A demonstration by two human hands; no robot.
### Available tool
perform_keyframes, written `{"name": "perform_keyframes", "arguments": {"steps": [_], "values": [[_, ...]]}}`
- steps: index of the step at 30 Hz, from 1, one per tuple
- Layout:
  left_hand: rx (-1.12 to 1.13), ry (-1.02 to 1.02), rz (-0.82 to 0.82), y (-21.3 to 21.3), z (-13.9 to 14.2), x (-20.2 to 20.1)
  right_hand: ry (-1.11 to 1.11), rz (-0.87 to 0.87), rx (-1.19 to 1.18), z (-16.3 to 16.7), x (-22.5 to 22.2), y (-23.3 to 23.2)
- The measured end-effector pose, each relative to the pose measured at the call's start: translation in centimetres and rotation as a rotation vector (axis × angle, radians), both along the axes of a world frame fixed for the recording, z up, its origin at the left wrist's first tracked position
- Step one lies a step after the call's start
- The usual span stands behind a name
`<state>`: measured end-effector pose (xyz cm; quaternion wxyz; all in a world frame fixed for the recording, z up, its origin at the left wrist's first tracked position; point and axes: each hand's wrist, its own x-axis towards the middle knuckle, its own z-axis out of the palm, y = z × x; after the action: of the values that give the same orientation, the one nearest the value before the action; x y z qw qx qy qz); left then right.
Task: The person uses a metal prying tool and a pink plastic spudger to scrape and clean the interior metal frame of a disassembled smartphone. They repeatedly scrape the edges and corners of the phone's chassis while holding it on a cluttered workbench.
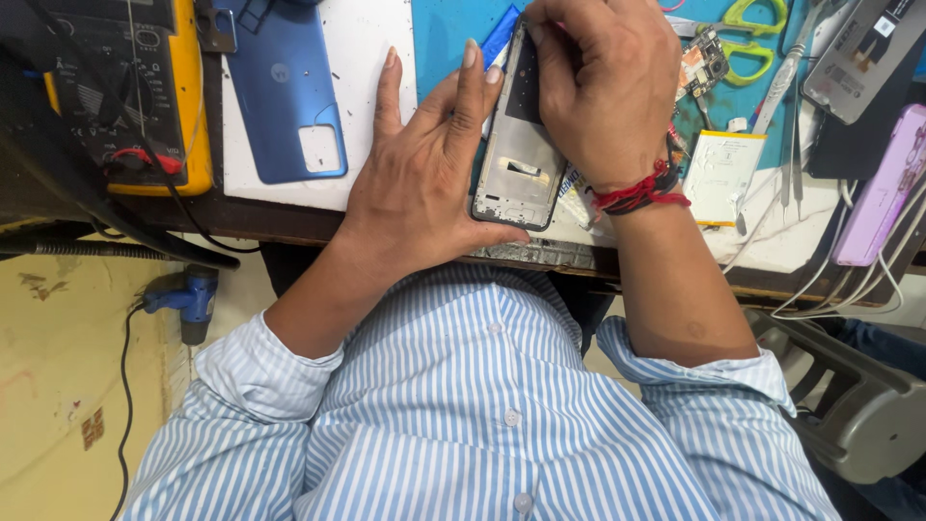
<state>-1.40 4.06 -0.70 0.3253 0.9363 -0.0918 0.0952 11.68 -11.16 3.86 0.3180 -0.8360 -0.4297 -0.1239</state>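
The opened phone frame [518, 164] lies at the near edge of the workbench [289, 220], partly on the blue mat [439, 39], its bare inner side facing up. The left hand [424, 178] lies flat against the frame's left side, fingers extended and spread, steadying it rather than gripping. The right hand [603, 87] is curled over the frame's top end, fingertips pressed to its upper edge; whether it holds a tool cannot be told. A red thread band [639, 196] circles the right wrist. The blue back cover [285, 96] rests on a white sheet to the left, beside a yellow multimeter [125, 92]. Green scissors [757, 34], tweezers [783, 82] and a battery [723, 177] lie to the right.
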Motion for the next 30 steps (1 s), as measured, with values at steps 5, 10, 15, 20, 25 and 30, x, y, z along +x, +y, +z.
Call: {"name": "perform_keyframes", "arguments": {"steps": [5, 10, 15, 20, 25, 30], "values": [[-0.016, 0.002, -0.001, 0.0, 0.0, 0.0, -0.008, 0.012, -0.007, 0.1, 0.0, 0.0], [-0.024, 0.017, -0.004, 0.0, 0.1, 0.0, -0.022, 0.022, -0.027, -0.3, -0.1, -0.2], [-0.030, 0.013, 0.005, -0.1, 0.1, 0.0, 0.015, 0.037, -0.139, -0.4, -1.4, -1.2], [-0.036, 0.008, 0.007, 0.0, 0.0, 0.0, 0.006, 0.097, -0.263, 0.5, -4.2, -2.1], [-0.037, 0.016, 0.006, 0.0, -0.1, 0.0, 0.143, 0.216, -0.208, 1.4, -4.0, -2.9], [0.005, 0.015, 0.013, -0.1, 0.1, -0.1, 0.142, -0.019, 0.015, 0.4, -0.2, -1.7]]}}
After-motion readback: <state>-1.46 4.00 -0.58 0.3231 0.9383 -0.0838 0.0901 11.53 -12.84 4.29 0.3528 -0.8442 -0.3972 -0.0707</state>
